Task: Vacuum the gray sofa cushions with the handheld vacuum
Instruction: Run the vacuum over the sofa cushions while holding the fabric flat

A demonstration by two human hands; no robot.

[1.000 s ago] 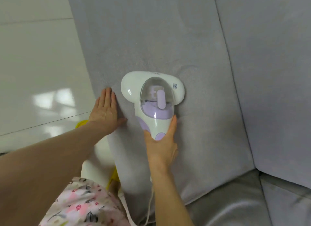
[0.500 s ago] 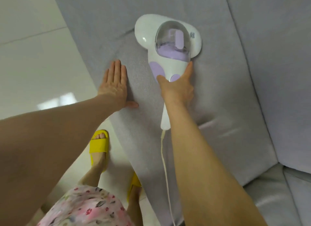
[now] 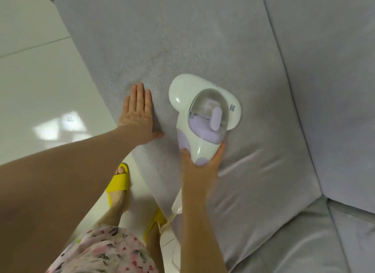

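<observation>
1. I counted one handheld vacuum [image 3: 183, 96].
2. I saw two hands: a left hand [image 3: 138, 114] and a right hand [image 3: 199, 171].
3. I counted two yellow slippers: a left slipper [image 3: 118, 180] and a right slipper [image 3: 156, 218].
4. Going by the seams, I made out four gray sofa cushions [image 3: 203, 49].

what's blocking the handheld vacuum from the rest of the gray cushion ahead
Nothing visible: the gray fabric sofa cushion ahead of the white and lilac handheld vacuum is bare. The left hand lies flat on it beside the vacuum, not ahead of it; the right hand grips the vacuum.
</observation>
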